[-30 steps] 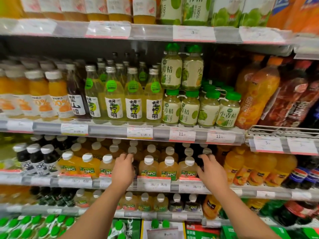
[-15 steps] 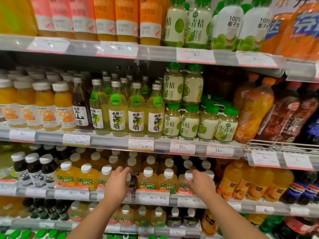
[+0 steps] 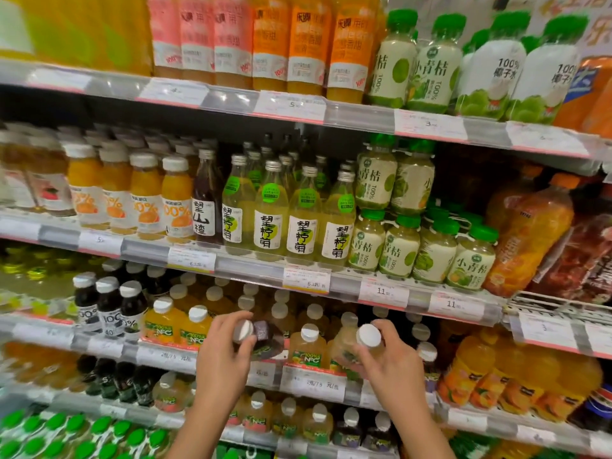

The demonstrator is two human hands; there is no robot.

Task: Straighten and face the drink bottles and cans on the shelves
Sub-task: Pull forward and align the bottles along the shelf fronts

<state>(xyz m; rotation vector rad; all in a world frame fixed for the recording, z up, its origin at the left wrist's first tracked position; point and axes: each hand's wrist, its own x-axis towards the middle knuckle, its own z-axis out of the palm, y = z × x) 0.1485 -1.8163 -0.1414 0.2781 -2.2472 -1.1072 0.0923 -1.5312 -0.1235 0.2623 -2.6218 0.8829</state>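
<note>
A: Head camera, looking slightly down at supermarket drink shelves. On the third shelf from the top, both bare hands have pulled small white-capped bottles forward and tipped them toward the viewer. Starting at the left: the left hand (image 3: 228, 356) is wrapped around a dark juice bottle (image 3: 263, 339), fingers over its cap and shoulder.

B: What sits beside it?

A: Just left, a row of orange NFC bottles (image 3: 195, 326) stands upright at the shelf lip. Between the hands, another NFC bottle (image 3: 306, 349) stands close to both tipped ones. To the right, the right hand (image 3: 390, 366) grips a pale yellow bottle (image 3: 359, 346) by its body, cap facing the camera.

B: What could go wrong?

A: Both bottles are leaning out past the price-tag rail (image 3: 311, 379). If either grip loosens, I judge a bottle could slide over the rail and fall. Swinging them back could also knock the middle bottle or its neighbours, toppling the row. The image is blurred, so I cannot tell whether the labels face forward.
</note>
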